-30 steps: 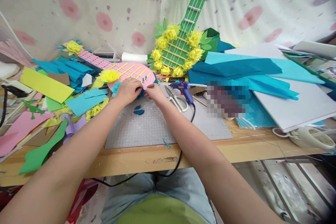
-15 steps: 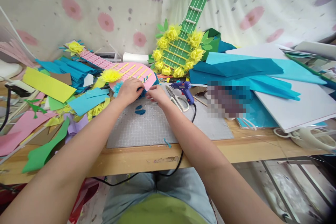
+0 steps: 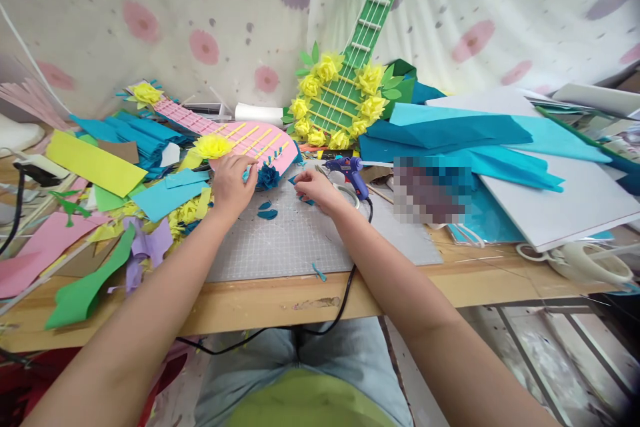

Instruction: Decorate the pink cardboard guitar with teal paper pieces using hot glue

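A pink paper guitar (image 3: 280, 153) with yellow strips across it lies tilted on the table. On its near edge sit a dark blue paper flower (image 3: 269, 177) and a light blue flower, mostly covered by my left hand (image 3: 233, 183). The thumb and fingers of that hand are apart, with light blue showing between them. My right hand (image 3: 317, 188) is pinched just right of the dark blue flower, above the grey cutting mat (image 3: 280, 247). Dark blue paper shows at its fingertips, seemingly a petal. Loose dark blue petals (image 3: 267, 214) lie on the mat between both hands.
A purple glue gun (image 3: 353, 173) with a black cord lies beside scissors (image 3: 350, 195), right of my right hand. Behind stands a green paper guitar (image 3: 335, 103) ringed with yellow flowers. Coloured paper scraps pile up on the left; blue sheets (image 3: 450, 133) lie on the right.
My hands have drawn apart: the left slid left off the dark blue flower, and the right moved right, off the guitar's edge, with dark blue paper at its fingertips.
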`<state>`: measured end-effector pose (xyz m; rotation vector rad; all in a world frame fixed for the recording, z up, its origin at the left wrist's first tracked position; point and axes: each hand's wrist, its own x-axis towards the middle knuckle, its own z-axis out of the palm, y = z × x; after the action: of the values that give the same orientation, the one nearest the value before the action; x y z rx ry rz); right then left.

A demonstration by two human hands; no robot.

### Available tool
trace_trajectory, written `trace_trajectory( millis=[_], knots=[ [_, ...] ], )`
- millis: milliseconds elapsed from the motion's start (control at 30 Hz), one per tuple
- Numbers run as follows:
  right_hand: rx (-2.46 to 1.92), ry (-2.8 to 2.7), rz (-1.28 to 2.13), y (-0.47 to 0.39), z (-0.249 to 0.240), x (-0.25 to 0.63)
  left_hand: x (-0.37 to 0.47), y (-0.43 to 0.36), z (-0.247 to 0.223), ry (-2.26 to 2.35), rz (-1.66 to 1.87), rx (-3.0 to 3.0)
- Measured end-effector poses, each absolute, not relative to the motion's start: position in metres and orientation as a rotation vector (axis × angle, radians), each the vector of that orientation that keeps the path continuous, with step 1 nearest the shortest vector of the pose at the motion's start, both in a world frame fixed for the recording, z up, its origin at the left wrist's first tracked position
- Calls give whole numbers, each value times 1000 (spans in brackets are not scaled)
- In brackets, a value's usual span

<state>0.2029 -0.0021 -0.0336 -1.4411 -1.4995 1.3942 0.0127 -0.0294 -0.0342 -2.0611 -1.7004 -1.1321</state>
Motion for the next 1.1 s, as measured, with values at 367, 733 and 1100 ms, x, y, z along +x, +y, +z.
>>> trace_trajectory(
  millis=[367, 733, 1100],
  knots=[
    [-1450, -1888, 1346, -13, -28, 290, -1, -61, -54, -1938, -1834, -1590],
    [-1828, -1710, 464, 1, -40, 330, 11, -70, -57, -2189, -1151, -2112],
    [-1815, -1758, 411, 11, -59, 305, 16, -66, -63, -2404, -1079, -2224]
  ],
)
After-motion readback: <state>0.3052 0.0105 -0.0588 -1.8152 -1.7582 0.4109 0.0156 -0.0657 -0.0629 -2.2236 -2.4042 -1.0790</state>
